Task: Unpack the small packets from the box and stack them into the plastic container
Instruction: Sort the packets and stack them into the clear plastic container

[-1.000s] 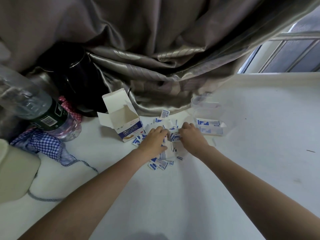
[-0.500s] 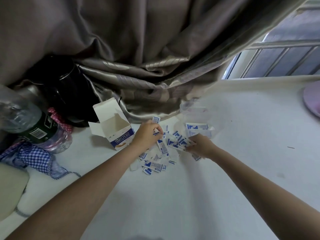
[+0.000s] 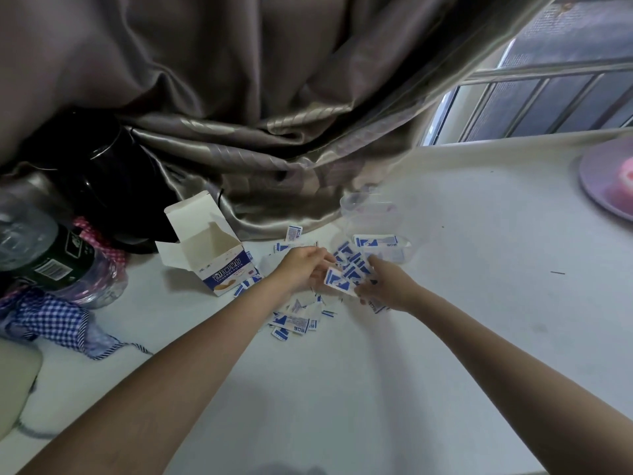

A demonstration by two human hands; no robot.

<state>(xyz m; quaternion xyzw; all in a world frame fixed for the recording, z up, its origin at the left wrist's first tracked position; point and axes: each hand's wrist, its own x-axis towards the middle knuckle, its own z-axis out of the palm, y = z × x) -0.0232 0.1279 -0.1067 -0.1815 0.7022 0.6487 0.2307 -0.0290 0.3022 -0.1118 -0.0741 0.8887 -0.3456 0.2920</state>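
Several small blue-and-white packets [image 3: 297, 318] lie scattered on the white table. An open white and blue box [image 3: 219, 258] lies on its side to their left. The clear plastic container [image 3: 373, 214] stands just beyond the packets, with a few packets inside. My right hand [image 3: 385, 286] holds a fanned bunch of packets [image 3: 346, 274] above the pile, in front of the container. My left hand [image 3: 303, 265] pinches the left edge of that bunch.
A draped grey curtain [image 3: 274, 132] hangs close behind the container. At the left are a black kettle [image 3: 102, 186], a plastic bottle [image 3: 41, 248] and checked cloth [image 3: 58, 323]. A pink plate [image 3: 609, 180] sits at the right edge. Window bars [image 3: 548, 101] are at the upper right.
Both hands have gathered packets from the pile and lifted them; the right hand now holds a fanned bunch. The view has shifted so the box and container sit further left.
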